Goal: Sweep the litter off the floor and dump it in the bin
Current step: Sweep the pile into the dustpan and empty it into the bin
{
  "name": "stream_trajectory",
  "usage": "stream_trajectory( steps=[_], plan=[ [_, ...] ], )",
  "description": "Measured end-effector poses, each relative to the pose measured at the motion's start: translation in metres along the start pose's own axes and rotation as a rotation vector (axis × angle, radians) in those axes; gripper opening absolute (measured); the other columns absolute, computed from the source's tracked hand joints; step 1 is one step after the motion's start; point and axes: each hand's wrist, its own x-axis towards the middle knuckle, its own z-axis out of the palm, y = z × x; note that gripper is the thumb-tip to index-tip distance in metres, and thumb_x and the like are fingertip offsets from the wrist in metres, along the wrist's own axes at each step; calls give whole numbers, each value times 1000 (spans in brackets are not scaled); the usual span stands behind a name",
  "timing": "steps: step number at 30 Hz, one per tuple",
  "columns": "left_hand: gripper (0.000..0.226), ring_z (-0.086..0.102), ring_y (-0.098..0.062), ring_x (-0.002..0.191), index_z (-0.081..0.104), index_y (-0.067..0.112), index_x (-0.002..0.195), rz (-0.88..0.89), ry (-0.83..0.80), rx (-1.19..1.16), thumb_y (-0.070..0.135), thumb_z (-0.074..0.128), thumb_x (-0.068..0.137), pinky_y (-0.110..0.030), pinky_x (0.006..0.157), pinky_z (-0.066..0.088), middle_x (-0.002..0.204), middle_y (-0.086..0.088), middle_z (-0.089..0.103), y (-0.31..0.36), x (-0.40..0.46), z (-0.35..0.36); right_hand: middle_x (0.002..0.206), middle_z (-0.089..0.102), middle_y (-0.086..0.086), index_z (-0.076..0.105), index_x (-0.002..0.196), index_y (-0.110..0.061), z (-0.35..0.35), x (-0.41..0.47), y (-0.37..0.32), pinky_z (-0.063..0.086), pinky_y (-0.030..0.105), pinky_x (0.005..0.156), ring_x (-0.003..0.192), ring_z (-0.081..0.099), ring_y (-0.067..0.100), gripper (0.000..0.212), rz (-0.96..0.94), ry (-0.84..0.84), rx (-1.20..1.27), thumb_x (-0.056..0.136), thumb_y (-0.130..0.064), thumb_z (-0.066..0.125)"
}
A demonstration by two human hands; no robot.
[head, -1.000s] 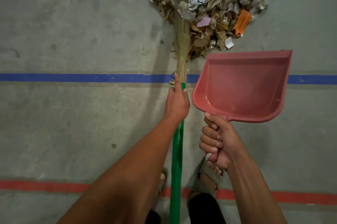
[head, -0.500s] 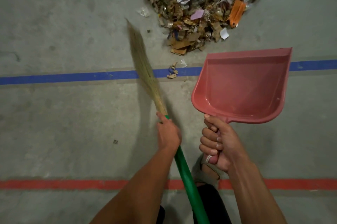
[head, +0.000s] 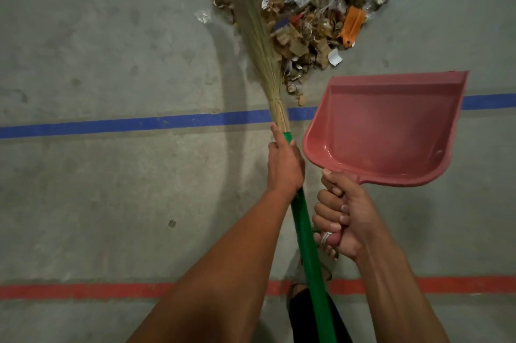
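Change: 0.5 s ago the broom (head: 259, 43) was swung out left of the litter pile (head: 304, 4); now its bristles lie on the pile's left edge again.
Left hand (head: 284, 164): grip wrapped around the green handle just below the bristles.
Right hand (head: 339, 217): grip fisted on the handle of the pink dustpan (head: 391, 130), held empty above the blue line (head: 111, 124).
Litter: heaped on the floor (head: 97, 203) beyond the pan; a few scraps near the line.
Meaning: likely the next gathering stroke; scooping not yet begun.
Bin: not visible.

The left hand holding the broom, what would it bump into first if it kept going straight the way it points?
Probably the litter pile. The left hand points up along the broom, whose bristles already reach into it. Height above the floor is unclear.
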Motion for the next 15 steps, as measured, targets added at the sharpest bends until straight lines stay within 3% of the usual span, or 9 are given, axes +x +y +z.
stream_trajectory(
  steps=[2, 8, 11, 15],
  plan=[
    [68, 47, -16, 93, -3, 26, 167, 82, 26, 92, 38, 35, 111, -35, 78, 39, 125, -9, 51, -12, -4, -13, 41, 19, -8, 37, 63, -22, 2, -2, -1, 18, 15, 31, 29, 17, 5, 41, -2, 0, 0, 98, -24, 57],
    [65, 60, -29, 107, 0, 40, 164, 282, 10, 245, 49, 35, 109, -45, 89, 52, 139, -9, 53, -57, -17, -51, 42, 19, -7, 36, 64, -21, -4, -8, 3, 18, 16, 31, 30, 16, 5, 41, -13, 12, 29, 99, -24, 57],
    [63, 61, -33, 116, 10, 38, 163, 352, -108, 346, 51, 38, 109, -46, 95, 51, 145, -11, 54, -83, -11, -65, 43, 19, -8, 37, 64, -22, -8, -10, 7, 16, 16, 32, 30, 16, 4, 40, -20, 18, 42, 98, -24, 57],
    [56, 64, -34, 100, 12, 42, 160, 353, -321, 649, 50, 34, 109, -45, 88, 52, 121, -12, 59, -114, 20, -79, 42, 18, -8, 37, 62, -22, -11, -10, 9, 14, 16, 34, 30, 16, 4, 41, -22, 15, 30, 98, -24, 57]
  ],
)
